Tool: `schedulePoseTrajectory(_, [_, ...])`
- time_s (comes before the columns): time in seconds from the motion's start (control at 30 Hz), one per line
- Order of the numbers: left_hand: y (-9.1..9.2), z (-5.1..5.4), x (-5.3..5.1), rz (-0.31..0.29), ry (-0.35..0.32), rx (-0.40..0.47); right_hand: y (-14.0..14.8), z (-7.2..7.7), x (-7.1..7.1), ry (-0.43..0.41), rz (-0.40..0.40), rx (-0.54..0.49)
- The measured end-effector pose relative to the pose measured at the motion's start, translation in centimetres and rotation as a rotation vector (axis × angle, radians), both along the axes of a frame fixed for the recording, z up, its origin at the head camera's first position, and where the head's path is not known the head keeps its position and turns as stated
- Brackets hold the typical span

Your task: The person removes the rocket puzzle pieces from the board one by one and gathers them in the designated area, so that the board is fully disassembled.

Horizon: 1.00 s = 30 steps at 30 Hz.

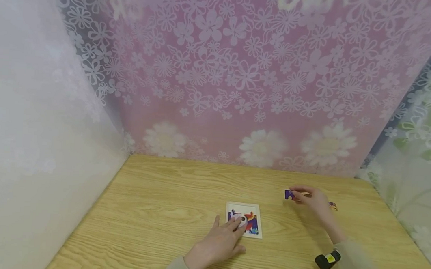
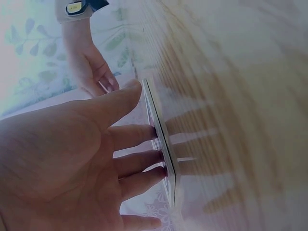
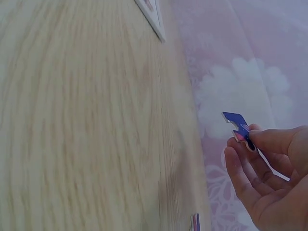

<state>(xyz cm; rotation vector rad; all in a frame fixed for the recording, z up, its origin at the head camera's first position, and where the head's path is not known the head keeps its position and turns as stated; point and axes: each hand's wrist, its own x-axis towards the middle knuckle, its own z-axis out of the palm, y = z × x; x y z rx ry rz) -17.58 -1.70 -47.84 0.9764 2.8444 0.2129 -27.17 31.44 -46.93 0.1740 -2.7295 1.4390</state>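
Observation:
A white-framed jigsaw puzzle (image 1: 255, 231) lies flat on the wooden table, its picture partly filled with colourful pieces. My left hand (image 1: 220, 241) rests on it, fingers fairly straight, fingertips touching the pieces; it covers the lower left part. Above the table to the right, my right hand (image 1: 315, 201) pinches a purple jigsaw piece (image 3: 235, 119) between thumb and fingers. The piece has a notch along one side. Behind that hand, another colourful puzzle piece (image 1: 333, 206) lies on the table, partly hidden in the head view.
The wooden table (image 1: 159, 221) meets a pink flowered curtain (image 1: 239, 91) at the back. A pale sheet (image 1: 48, 121) hangs at the left and a leafy one (image 1: 418, 181) at the right. A black wrist camera (image 1: 327, 260) sits on the right sleeve.

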Motion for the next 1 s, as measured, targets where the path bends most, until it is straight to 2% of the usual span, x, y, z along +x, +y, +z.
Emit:
schedulePoseTrajectory(0.37, [0.1, -0.2, -0.2, 0.003, -0.018, -0.003, 1.9, -1.3, -1.1, -0.061, -0.022, 0.027])
schedulePoseTrajectory(0.57, [0.1, 0.0, -0.1, 0.001, -0.018, -0.009, 2.2, -1.8, -1.5, -0.078, -0.075, 0.174])
schedulePoseTrajectory(0.77, [0.1, 0.0, 0.0, -0.005, 0.0, -0.009, 2.2, -1.6, -1.2, -0.093, -0.037, 0.202])
schedulePoseTrajectory(0.9, [0.1, -0.2, 0.0, -0.004, 0.008, -0.006, 2.1, -1.4, -1.1, -0.06, -0.02, 0.277])
schedulePoseTrajectory(1.0, [0.1, -0.1, 0.0, -0.001, 0.007, -0.002, 1.8, -1.6, -1.2, -0.061, -0.026, 0.296])
